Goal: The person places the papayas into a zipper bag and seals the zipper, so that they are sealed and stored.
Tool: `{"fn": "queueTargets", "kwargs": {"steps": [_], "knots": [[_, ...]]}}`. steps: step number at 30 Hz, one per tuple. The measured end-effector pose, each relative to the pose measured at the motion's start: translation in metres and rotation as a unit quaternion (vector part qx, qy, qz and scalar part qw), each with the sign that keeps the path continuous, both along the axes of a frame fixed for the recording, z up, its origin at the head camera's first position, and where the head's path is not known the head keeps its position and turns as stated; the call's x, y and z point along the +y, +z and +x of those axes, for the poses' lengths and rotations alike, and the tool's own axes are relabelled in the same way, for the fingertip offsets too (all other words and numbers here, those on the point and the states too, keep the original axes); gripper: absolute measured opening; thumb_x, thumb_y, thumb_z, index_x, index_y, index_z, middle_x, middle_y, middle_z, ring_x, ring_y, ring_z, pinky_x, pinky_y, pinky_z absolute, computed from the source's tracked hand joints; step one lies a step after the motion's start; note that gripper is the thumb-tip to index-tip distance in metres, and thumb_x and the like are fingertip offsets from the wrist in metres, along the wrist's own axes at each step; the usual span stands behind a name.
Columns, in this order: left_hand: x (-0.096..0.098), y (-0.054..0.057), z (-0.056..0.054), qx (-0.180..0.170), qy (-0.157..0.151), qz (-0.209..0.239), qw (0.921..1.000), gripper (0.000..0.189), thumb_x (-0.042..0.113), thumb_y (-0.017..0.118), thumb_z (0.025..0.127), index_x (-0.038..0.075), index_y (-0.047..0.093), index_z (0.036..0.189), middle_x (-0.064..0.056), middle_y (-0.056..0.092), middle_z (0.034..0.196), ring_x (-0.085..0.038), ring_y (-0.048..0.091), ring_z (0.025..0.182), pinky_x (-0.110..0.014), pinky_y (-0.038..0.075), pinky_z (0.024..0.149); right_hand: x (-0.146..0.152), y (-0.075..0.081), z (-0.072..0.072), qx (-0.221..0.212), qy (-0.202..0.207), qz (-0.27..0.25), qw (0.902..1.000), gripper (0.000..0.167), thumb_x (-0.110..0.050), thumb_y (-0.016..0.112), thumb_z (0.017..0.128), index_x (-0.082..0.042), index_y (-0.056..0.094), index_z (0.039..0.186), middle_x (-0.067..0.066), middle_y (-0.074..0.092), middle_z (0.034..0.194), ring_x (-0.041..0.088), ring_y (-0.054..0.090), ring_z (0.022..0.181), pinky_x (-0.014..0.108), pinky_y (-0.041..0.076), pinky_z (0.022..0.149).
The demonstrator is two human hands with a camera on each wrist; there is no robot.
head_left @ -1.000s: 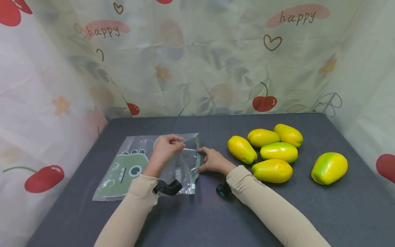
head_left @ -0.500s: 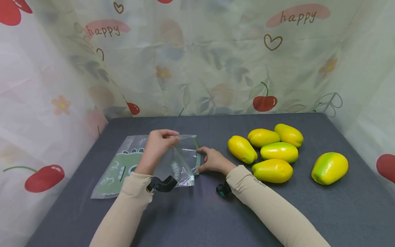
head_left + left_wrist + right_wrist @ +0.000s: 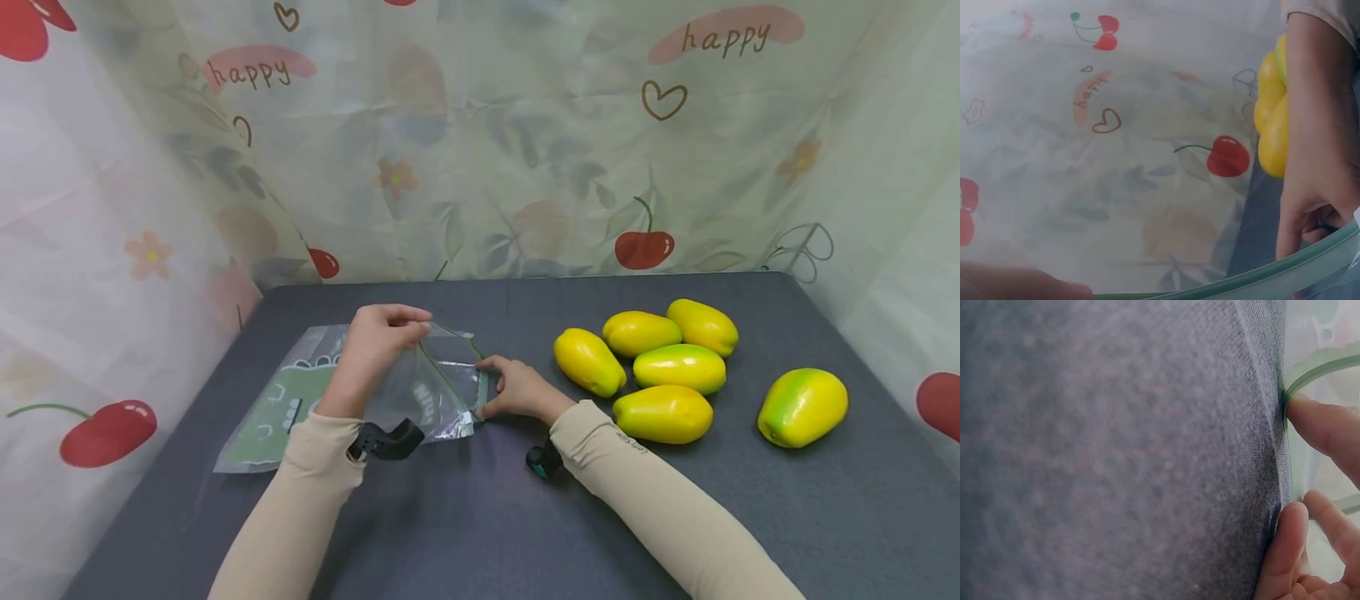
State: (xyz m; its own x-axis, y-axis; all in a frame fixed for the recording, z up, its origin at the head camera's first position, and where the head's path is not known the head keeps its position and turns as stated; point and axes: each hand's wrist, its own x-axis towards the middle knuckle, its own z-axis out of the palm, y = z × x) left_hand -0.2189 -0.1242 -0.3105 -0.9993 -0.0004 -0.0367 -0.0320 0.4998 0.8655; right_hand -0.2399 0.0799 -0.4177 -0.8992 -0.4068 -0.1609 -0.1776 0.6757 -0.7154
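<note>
A clear zip bag (image 3: 405, 392) with a green cartoon face lies on the dark table, its mouth facing right. My left hand (image 3: 375, 346) pinches the upper lip of the mouth between thumb and fingers and holds it raised. Across from it, my right hand (image 3: 517, 387) presses the lower lip near the table, thumb and index finger spread apart along the green zip strip (image 3: 1322, 372). The mouth gapes between the hands. A white zip slider (image 3: 467, 417) sits at the near corner. In the left wrist view the green strip (image 3: 1254, 278) crosses below the right hand.
Several yellow-green papayas (image 3: 678, 369) lie grouped right of the right hand. One more papaya (image 3: 802, 408) rests apart, farther right. Printed cloth (image 3: 480, 167) hangs behind the table (image 3: 480, 533) and along both sides.
My left hand has moved left and slightly away from me, lifting the upper lip, so the bag's mouth gapes wider. The near corner of the bag has drawn up. My right hand stays in place.
</note>
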Motion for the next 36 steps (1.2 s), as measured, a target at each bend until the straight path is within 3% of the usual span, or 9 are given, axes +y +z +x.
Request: {"fn": "queueTargets", "kwargs": {"steps": [5,11,14,26,31,36], "knots": [[0.005,-0.014,0.000,-0.013,-0.005,-0.006,0.9999,0.024,0.019,0.066,0.090,0.009,0.073,0.111,-0.010,0.071,0.104,-0.021,0.065,0.086,-0.037,0.052,0.082,0.000,-0.001,-0.001,-0.006,-0.006,-0.001,1.0000,0.075,-0.019,0.085,0.070,-0.013,0.052,0.137,0.006,0.054,0.084,0.018,0.048,0.073,0.026,0.041,0.064],[0.016,-0.039,-0.003,0.001,-0.014,0.011,0.9998,0.026,0.016,0.068,0.087,0.005,0.073,0.109,-0.010,0.072,0.095,-0.020,0.066,0.079,-0.033,0.053,0.076,-0.001,-0.002,-0.002,-0.007,-0.011,0.000,0.9999,0.076,-0.020,0.085,0.070,-0.014,0.052,0.138,0.007,0.054,0.086,0.018,0.049,0.075,0.026,0.041,0.065],[0.020,-0.045,-0.004,0.006,-0.010,0.012,0.9999,0.025,0.014,0.069,0.086,0.004,0.073,0.109,-0.010,0.072,0.094,-0.019,0.066,0.077,-0.032,0.053,0.074,-0.001,-0.002,-0.003,-0.010,-0.009,0.000,0.9999,0.075,-0.021,0.085,0.071,-0.014,0.051,0.138,0.007,0.054,0.087,0.018,0.050,0.076,0.026,0.042,0.066],[0.025,-0.051,-0.007,0.004,0.003,0.024,0.9997,0.024,0.014,0.070,0.085,0.004,0.073,0.107,-0.011,0.072,0.093,-0.015,0.065,0.072,-0.030,0.053,0.070,-0.004,0.005,-0.002,-0.025,-0.006,0.011,0.9996,0.076,-0.019,0.083,0.073,-0.011,0.048,0.140,0.011,0.054,0.098,0.020,0.051,0.083,0.029,0.045,0.070],[0.026,-0.052,-0.008,0.000,0.007,0.040,0.9992,0.026,0.011,0.070,0.085,0.001,0.072,0.108,-0.013,0.071,0.093,-0.029,0.068,0.082,-0.031,0.056,0.072,-0.005,0.011,0.004,-0.048,-0.017,0.009,0.9987,0.072,-0.023,0.079,0.079,-0.009,0.046,0.141,0.015,0.058,0.114,0.024,0.057,0.097,0.036,0.051,0.084],[0.028,-0.053,-0.007,-0.003,0.005,0.056,0.9984,0.026,0.010,0.070,0.084,-0.001,0.072,0.108,-0.014,0.072,0.093,-0.036,0.067,0.092,-0.029,0.056,0.072,0.007,0.026,0.021,-0.033,-0.038,-0.005,0.9987,0.061,-0.025,0.074,0.084,-0.007,0.049,0.137,0.016,0.059,0.118,0.025,0.058,0.101,0.039,0.052,0.084]]}}
